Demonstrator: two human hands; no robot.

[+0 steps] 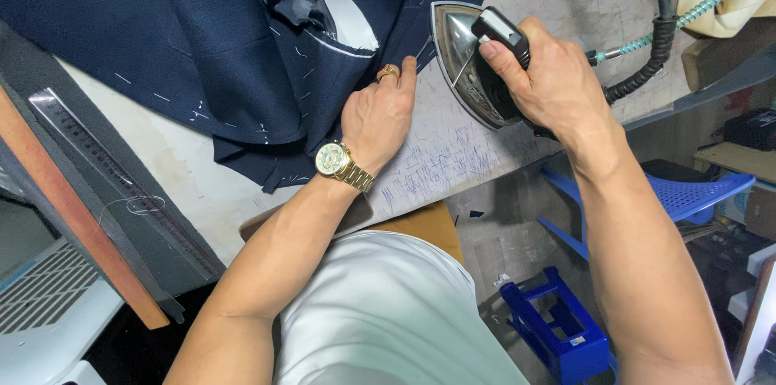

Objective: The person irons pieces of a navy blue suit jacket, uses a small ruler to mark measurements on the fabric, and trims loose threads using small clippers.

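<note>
Two hands work on the tabletop [453,151]: the left hand [378,114] lies flat with fingers pressing the navy cloth [202,37], and at its 3 o'clock the right hand [550,78] is closed around the iron [469,62] handle, just beside the cloth edge.

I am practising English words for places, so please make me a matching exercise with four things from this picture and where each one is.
Things:
1. iron
2. watch
3. ruler
4. stool

Places:
A. on the floor, under the table edge
B. on the left wrist
C. in the right hand
D. at the left side of the table, beside a wooden strip

Pairs: 1-C, 2-B, 3-D, 4-A

The left hand presses the navy cloth flat beside the iron.
</note>
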